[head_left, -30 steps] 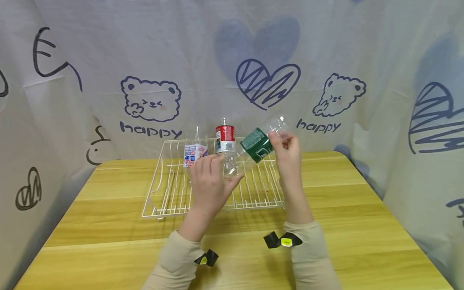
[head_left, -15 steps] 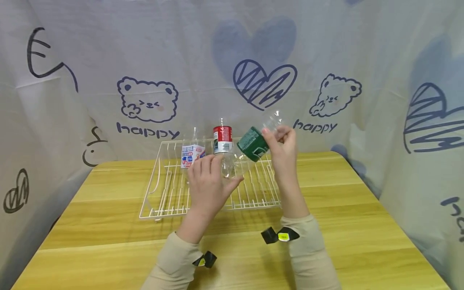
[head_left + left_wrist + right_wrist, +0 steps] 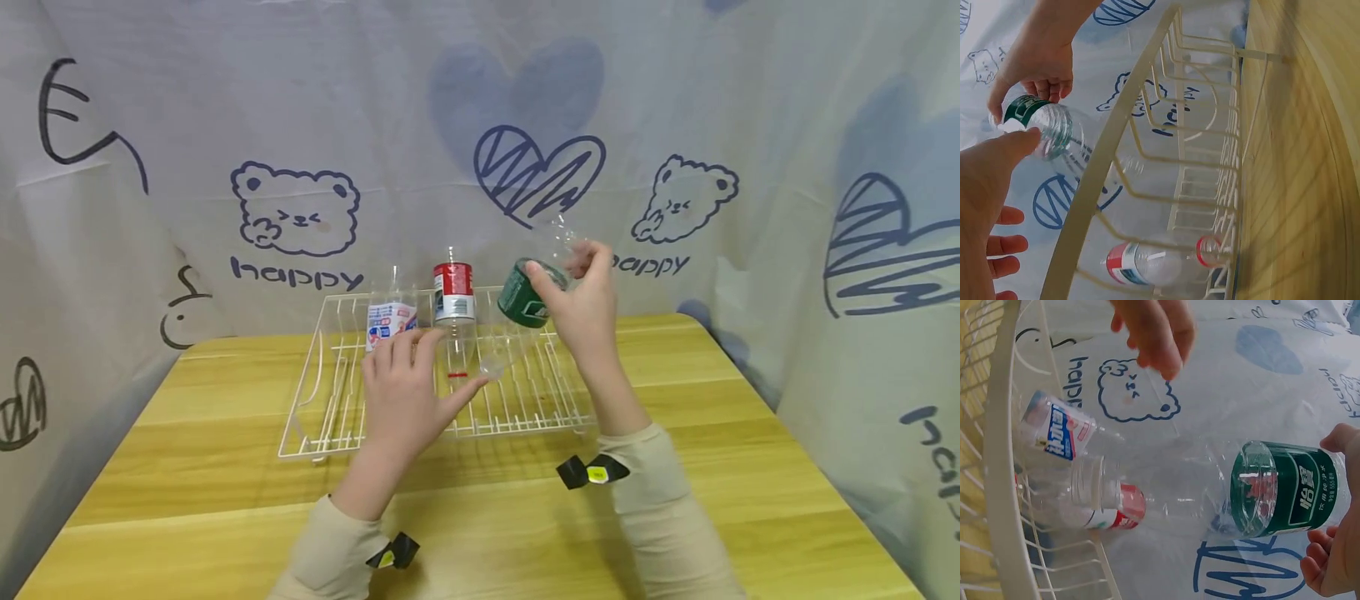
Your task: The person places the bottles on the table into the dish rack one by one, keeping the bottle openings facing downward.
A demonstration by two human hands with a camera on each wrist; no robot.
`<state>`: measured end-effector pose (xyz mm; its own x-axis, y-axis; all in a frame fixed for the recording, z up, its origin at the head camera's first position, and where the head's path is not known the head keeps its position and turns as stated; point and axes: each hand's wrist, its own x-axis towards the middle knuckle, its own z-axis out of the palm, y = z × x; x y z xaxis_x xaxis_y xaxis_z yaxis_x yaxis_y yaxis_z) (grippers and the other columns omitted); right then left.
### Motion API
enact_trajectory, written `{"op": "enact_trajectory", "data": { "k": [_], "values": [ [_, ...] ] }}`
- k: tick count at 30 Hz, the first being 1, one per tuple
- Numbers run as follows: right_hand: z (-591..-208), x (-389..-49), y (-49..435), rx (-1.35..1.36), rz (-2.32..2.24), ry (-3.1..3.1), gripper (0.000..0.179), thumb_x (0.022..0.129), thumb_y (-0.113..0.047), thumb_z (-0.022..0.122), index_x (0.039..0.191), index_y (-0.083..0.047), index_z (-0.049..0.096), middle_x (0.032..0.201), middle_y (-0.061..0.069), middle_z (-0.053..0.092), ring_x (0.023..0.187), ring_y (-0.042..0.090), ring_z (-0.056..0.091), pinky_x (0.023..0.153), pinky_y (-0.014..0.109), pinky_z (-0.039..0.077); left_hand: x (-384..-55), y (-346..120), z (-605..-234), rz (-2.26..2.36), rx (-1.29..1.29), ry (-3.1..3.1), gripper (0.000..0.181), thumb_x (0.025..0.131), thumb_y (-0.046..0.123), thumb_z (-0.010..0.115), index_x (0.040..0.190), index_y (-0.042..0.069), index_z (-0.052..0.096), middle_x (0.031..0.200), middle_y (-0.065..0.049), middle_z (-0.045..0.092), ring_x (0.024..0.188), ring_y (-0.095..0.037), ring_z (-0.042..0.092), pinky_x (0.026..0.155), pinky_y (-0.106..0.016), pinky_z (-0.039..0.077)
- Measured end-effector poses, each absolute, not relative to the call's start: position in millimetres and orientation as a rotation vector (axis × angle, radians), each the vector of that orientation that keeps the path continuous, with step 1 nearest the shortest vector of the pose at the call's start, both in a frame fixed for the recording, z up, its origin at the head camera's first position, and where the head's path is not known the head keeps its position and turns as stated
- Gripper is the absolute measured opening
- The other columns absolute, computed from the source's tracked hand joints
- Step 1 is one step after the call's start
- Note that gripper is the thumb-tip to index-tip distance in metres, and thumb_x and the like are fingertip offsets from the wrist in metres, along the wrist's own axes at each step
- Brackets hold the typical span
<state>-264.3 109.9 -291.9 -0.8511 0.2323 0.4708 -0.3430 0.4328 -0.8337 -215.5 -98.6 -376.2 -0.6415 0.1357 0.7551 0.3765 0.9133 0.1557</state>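
Observation:
My right hand (image 3: 588,317) grips a clear plastic bottle with a green label (image 3: 528,292) near its base, thumb on one side and fingers on the other. The bottle tilts with its uncapped neck (image 3: 1088,481) down toward the white wire rack (image 3: 1104,169). My left hand (image 3: 405,387) is spread over the rack's front, fingers apart and holding nothing, its thumb near the bottle's neck. A bottle with a red and white label (image 3: 453,292) stands neck down in the rack, a red ring at its neck. Left of it is a bottle with a white and blue label (image 3: 390,321), partly behind my left hand.
The rack stands on a yellow wooden table (image 3: 712,467), near its back edge. A light cloth (image 3: 420,108) printed with bears and hearts hangs behind and at both sides. Black cameras are strapped to both sleeves.
The green-labelled bottle has turned more upright, its neck swinging down as my right hand rises slightly at its base. My left hand has moved left, away from the neck. The view shifts slightly.

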Motion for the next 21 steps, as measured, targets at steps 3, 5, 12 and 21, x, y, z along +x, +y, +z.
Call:
{"op": "enact_trajectory", "data": {
  "k": [3, 5, 12, 21],
  "values": [
    [-288, -266, 109, 0.065, 1.333, -2.217, 0.071, 0.080, -0.047, 0.074, 0.125, -0.007, 0.038, 0.114, 0.013, 0.047, 0.105, 0.025, 0.044, 0.091, 0.040, 0.046, -211, -110, -378, -0.381, -0.348, -2.292, 0.081, 0.081, 0.081, 0.047, 0.125, 0.013, 0.056, 0.118, -0.013, 0.058, 0.109, -0.034, 0.050, 0.086, -0.050, 0.041],
    [-287, -268, 108, 0.052, 1.258, -2.247, 0.070, 0.079, -0.048, 0.075, 0.124, -0.008, 0.038, 0.113, 0.012, 0.046, 0.104, 0.024, 0.042, 0.089, 0.039, 0.048, -208, -118, -378, -0.387, -0.344, -2.300, 0.085, 0.083, 0.084, 0.036, 0.124, 0.013, 0.057, 0.117, -0.013, 0.057, 0.108, -0.034, 0.049, 0.086, -0.050, 0.040],
    [-287, -278, 106, 0.085, 0.981, -2.301, 0.068, 0.079, -0.049, 0.074, 0.121, -0.007, 0.041, 0.105, 0.010, 0.047, 0.101, 0.026, 0.039, 0.080, 0.038, 0.042, -199, -153, -381, -0.380, -0.305, -2.320, 0.073, 0.077, 0.066, 0.065, 0.125, 0.011, 0.057, 0.119, -0.017, 0.058, 0.107, -0.037, 0.049, 0.089, -0.054, 0.038],
    [-290, -292, 109, 0.099, 0.783, -2.386, 0.076, 0.077, -0.056, 0.072, 0.124, -0.003, 0.043, 0.103, 0.012, 0.049, 0.100, 0.028, 0.040, 0.083, 0.040, 0.040, -191, -196, -391, -0.372, -0.172, -2.430, 0.070, 0.081, 0.062, 0.064, 0.127, 0.009, 0.056, 0.122, -0.020, 0.056, 0.112, -0.040, 0.047, 0.095, -0.060, 0.036]
  ]
}}
